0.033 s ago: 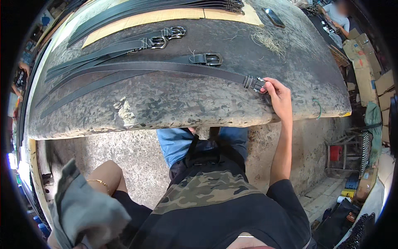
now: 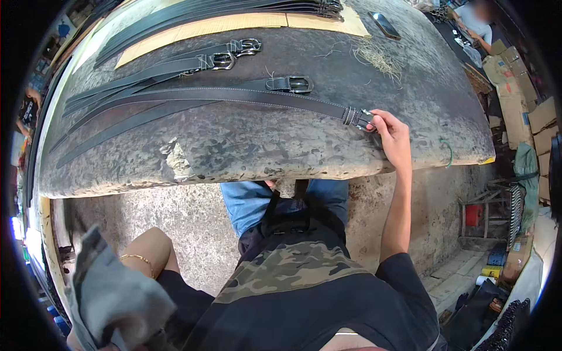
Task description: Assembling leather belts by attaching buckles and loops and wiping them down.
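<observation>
At the table's right front, my right hand pinches the metal buckle of a black belt between thumb and fingers. White stitching runs along this belt, whose strap stretches left across the table. Another dark belt lies partly under it, its buckle just beyond. At lower left a grey cloth hangs in folds over my left hand, hiding the fingers; the cloth appears gripped. Above it shows my bent left arm with a gold-coloured bracelet.
Two more buckled belts lie farther back. A stack of black straps rests on pale board. A phone and loose threads are at the far right. A stool stands beyond the table; a person sits at upper right.
The grey cloth at lower left has shifted slightly to the left and down. My right hand stays on the belt buckle.
</observation>
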### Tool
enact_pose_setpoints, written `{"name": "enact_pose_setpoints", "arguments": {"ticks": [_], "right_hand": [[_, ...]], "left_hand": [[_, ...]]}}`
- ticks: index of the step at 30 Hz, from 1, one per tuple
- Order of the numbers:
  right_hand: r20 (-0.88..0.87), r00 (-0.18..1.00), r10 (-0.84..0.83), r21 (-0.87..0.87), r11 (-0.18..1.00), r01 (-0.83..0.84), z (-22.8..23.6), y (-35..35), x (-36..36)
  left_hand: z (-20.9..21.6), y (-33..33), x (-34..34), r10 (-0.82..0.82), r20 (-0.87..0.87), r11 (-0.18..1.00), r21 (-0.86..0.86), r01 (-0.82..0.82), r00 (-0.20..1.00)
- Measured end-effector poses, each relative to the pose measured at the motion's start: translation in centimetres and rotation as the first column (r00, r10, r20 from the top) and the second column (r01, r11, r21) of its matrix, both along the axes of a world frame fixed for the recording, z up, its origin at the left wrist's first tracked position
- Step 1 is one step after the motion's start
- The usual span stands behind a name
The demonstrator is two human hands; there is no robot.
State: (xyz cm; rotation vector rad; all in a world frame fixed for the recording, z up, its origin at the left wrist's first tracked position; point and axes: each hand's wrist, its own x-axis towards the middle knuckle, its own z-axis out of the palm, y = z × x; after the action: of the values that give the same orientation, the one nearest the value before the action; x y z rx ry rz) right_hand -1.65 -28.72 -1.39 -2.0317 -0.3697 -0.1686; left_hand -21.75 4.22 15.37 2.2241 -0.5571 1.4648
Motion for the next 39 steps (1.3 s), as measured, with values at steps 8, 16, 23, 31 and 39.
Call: {"name": "enact_pose_setpoints", "arguments": {"ticks": [8, 16, 23, 31, 39], "right_hand": [[-0.038, 0.999, -0.013, 0.032, 0.999, 0.015, 1.0, -1.0, -0.4], [-0.005, 0.988, 0.156, 0.153, 0.976, -0.153, 10.2, 0.7, 0.5], [0.076, 0.968, 0.239, 0.262, 0.932, -0.25, 20.2, 2.8, 6.4], [0.07, 0.988, 0.139, 0.311, 0.938, -0.154, 23.5, 1.3, 20.0], [-0.218, 0.968, 0.12, 0.4, 0.916, -0.023, 11.9, 5.6, 37.2]], "left_hand": [[0.2, 0.6, -3.5, 0.046, 0.135, 0.999, -0.016, -0.044, 0.99], [-10.9, 3.9, 13.7, 0.464, -0.668, 0.878, 0.435, -0.202, 0.581], [-11.6, 10.1, 17.9, 0.606, -0.406, 0.791, 0.392, -0.469, 0.684], [-9.6, 30.6, 19.8, 0.925, -0.268, 0.379, 0.614, -0.692, 0.268], [1.3, 51.3, 23.0, 0.999, 0.04, -0.039, 0.461, -0.886, -0.023]]}}
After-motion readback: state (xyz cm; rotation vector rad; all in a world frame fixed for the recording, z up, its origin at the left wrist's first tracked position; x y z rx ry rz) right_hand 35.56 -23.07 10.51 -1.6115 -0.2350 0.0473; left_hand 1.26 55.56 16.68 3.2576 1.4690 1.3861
